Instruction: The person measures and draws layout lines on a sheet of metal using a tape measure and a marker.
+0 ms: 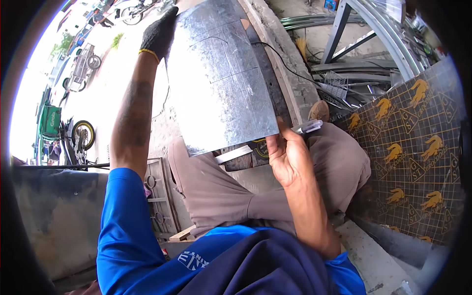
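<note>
A shiny metal sheet point(226, 83), marked with thin dark lines and scratches, lies tilted in front of me above my knees. At its far left edge is my left hand point(158, 37) in a black knitted glove with a yellow cuff, closed on the rim; its fingertips are partly hidden. My bare right hand point(289, 155) pinches the near right corner of the sheet. Out of the same hand sticks a pen-like tool point(309, 127) with a clear, pale end, pointing right. Under the sheet's near edge sits a short white strip point(234, 154).
A black cable point(282, 59) runs right from the sheet past a concrete ledge point(297, 73). Metal frames point(373, 39) and scraps stand at the right, above a dark printed board point(408, 157). Parked motorbikes point(81, 132) are at the left, near a barred metal frame point(160, 196).
</note>
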